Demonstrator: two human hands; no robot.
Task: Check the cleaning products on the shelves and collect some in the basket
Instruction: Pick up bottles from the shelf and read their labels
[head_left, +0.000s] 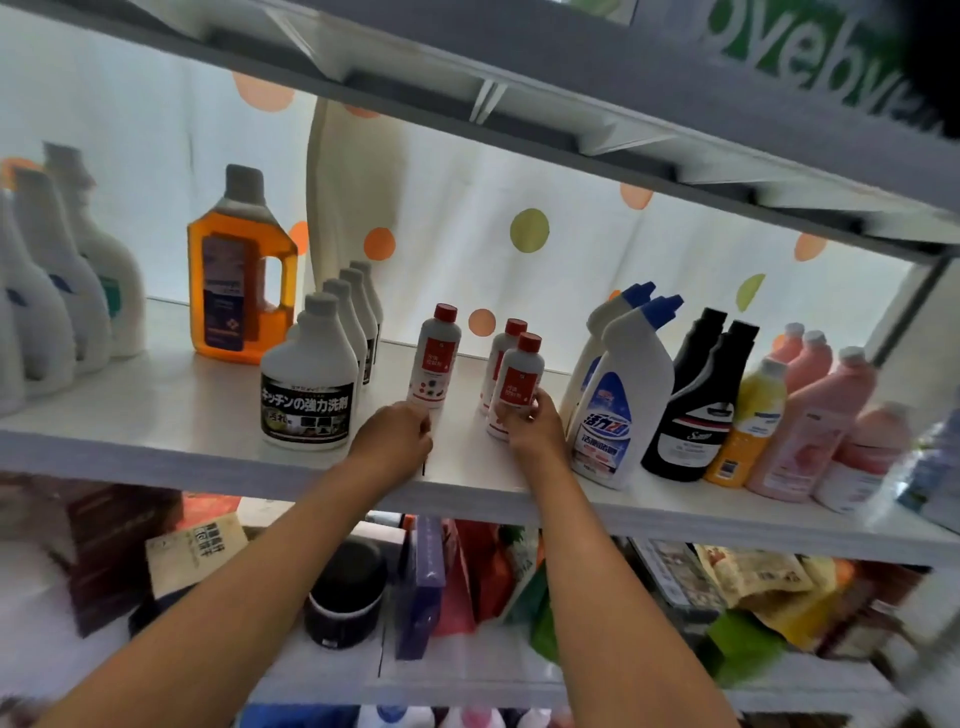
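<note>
Hands on red-capped bottles, middle shelf

Forearms come in from 6 o'clock, reaching up to the white shelf (156, 415). Hands apart, each at its own bottle.

Left hand (397, 434): fingers curled at the base of a small white bottle with red cap (434, 358), bottle upright on the shelf. Contact at the bottom edge; can't tell how firm the grip is.

Right hand (532, 428): thumb and fingers wrapped round the lower half of a second red-capped bottle (519, 374). Can't tell if it's lifted or still seated. A third red-capped bottle (501, 353) stands just behind it.

At 9 o'clock of the left hand: row of grey-capped kitchen cleaner bottles (309, 374), running back. At 10 o'clock, further in: orange jug (239, 270) with handle.

At 3 o'clock of the right hand: blue-capped angled-neck bottles (618, 395), then black bottles (696, 405), a yellow bottle (753, 421), pink bottles (810, 431).

Far left edge: blurred white bottles (52, 291). Behind everything: white dotted curtain (519, 234).

No basket in view.
</note>
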